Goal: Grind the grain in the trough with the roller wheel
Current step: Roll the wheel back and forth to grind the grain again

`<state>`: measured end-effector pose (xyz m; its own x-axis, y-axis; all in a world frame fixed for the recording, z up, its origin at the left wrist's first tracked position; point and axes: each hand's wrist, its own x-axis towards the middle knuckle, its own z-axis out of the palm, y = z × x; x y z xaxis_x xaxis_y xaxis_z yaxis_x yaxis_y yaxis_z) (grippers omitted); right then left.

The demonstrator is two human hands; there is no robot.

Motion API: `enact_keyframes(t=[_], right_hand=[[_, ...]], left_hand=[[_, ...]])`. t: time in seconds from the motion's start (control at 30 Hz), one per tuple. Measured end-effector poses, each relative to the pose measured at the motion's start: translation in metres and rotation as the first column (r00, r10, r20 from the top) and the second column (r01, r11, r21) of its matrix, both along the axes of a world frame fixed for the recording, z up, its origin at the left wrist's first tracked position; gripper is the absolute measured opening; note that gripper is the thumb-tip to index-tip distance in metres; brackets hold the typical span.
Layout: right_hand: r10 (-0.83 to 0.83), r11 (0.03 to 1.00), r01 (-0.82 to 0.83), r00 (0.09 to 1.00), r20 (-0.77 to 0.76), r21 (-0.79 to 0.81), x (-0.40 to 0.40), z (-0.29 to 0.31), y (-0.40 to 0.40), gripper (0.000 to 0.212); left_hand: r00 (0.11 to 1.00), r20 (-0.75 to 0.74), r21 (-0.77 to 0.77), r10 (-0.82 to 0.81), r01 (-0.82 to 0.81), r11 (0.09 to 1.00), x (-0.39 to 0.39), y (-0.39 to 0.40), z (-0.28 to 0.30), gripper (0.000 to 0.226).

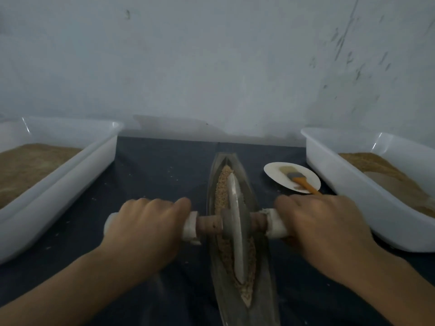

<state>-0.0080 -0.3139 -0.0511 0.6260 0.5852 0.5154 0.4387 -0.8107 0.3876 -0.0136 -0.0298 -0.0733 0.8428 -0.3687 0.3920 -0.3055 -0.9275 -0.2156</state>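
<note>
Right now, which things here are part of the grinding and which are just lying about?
In use: trough; grain; roller wheel; left hand; right hand.
Lying about: left tub; right tub; plate; brush.

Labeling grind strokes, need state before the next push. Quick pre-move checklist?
1. Left hand grips its wrapped handle end: ok.
2. Right hand grips the other handle end: ok.
3. Roller wheel seated in the trough groove, upright: ok.
4. Grain lies in the groove ahead of and behind the wheel: ok.
5. Plate with brush apart from the trough, clear of the stroke: ok.
6. Trough fixed against sliding: cannot tell.
</note>
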Motion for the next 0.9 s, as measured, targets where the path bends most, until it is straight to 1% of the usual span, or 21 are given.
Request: enact_keyframes(t=[0.03, 0.1, 0.17, 0.2, 0.3, 0.37, 0.43, 0.5, 0.57, 0.6, 0.63, 0.67, 0.7, 0.73, 0.77, 0.83, 0.9], right_hand=[[0.001, 1.0, -0.001, 1.0, -0.025, -0.015, 0.0, 0.001, -0.003, 0.047], [-0.048, 0.998, 0.046, 0.997, -0.057, -0.04, 0.011, 0.004, -0.005, 0.046], [-0.154, 0.983, 0.148, 0.987, -0.054, -0.108, 0.034, 0.005, -0.001, 0.04], [-0.202, 0.975, 0.193, 0.977, -0.074, -0.112, 0.049, 0.007, 0.002, 0.035], [-0.282, 0.959, 0.279, 0.929, -0.24, -0.048, 0.093, 0.01, 0.006, 0.021], [-0.311, 0.948, 0.316, 0.905, -0.288, -0.031, 0.108, 0.011, 0.009, 0.017], [-0.314, 0.945, 0.326, 0.893, -0.321, -0.017, 0.106, 0.009, 0.011, 0.015], [-0.315, 0.944, 0.33, 0.898, -0.307, -0.004, 0.088, 0.005, 0.008, 0.018], [-0.289, 0.957, 0.29, 0.934, -0.211, -0.027, 0.059, 0.0, 0.0, 0.033], [-0.234, 0.972, 0.23, 0.962, -0.144, -0.038, 0.042, -0.002, -0.003, 0.045], [-0.156, 0.988, 0.156, 0.982, -0.106, -0.016, 0.024, 0.0, -0.004, 0.058], [-0.09, 0.996, 0.092, 0.991, -0.103, 0.014, 0.01, 0.0, -0.006, 0.067], [-0.059, 0.997, 0.064, 0.988, -0.141, 0.031, 0.001, 0.001, -0.008, 0.069], [-0.063, 0.997, 0.071, 0.978, -0.197, 0.034, -0.003, 0.002, -0.009, 0.068], [-0.096, 0.995, 0.1, 0.965, -0.244, 0.001, -0.004, 0.002, -0.009, 0.064], [-0.236, 0.972, 0.221, 0.92, -0.313, -0.085, 0.004, -0.001, -0.007, 0.05], [-0.281, 0.959, 0.281, 0.911, -0.303, -0.045, 0.021, -0.008, -0.003, 0.04]], left_hand=[[1.0, -0.009, 0.016, 0.0, 0.0, 1.0, -0.002, 0.001, 0.001, 0.054], [0.999, 0.014, 0.028, 0.034, -0.034, 0.999, 0.006, -0.001, 0.0, 0.047], [0.991, 0.007, 0.008, 0.137, -0.137, 0.991, 0.026, -0.007, 0.0, 0.036], [0.985, -0.005, 0.005, 0.175, -0.175, 0.985, 0.038, -0.009, 0.001, 0.033], [0.982, -0.021, -0.039, 0.186, -0.187, 0.982, 0.076, -0.013, 0.006, 0.026], [0.982, -0.044, -0.045, 0.183, -0.185, 0.982, 0.094, -0.015, 0.014, 0.023], [0.982, -0.046, -0.027, 0.181, -0.182, 0.983, 0.097, -0.019, 0.02, 0.023], [0.983, -0.042, -0.021, 0.18, -0.181, 0.983, 0.085, -0.021, 0.022, 0.023], [0.983, -0.052, -0.009, 0.177, -0.177, 0.984, 0.06, -0.021, 0.019, 0.026], [0.983, -0.061, 0.005, 0.171, -0.171, 0.985, 0.045, -0.02, 0.017, 0.03], [0.985, -0.063, 0.016, 0.163, -0.162, 0.987, 0.029, -0.019, 0.016, 0.035], [0.986, -0.058, 0.028, 0.156, -0.154, 0.988, 0.016, -0.017, 0.015, 0.038], [0.988, -0.045, 0.047, 0.151, -0.148, 0.988, 0.005, -0.015, 0.016, 0.039], [0.989, -0.035, 0.076, 0.143, -0.14, 0.987, -0.001, -0.014, 0.016, 0.04], [0.99, -0.023, 0.102, 0.137, -0.134, 0.986, -0.005, -0.015, 0.017, 0.041], [0.989, 0.004, 0.127, 0.145, -0.145, 0.981, 0.001, -0.02, 0.019, 0.041], [0.986, -0.008, 0.101, 0.165, -0.164, 0.981, 0.02, -0.026, 0.02, 0.035]])
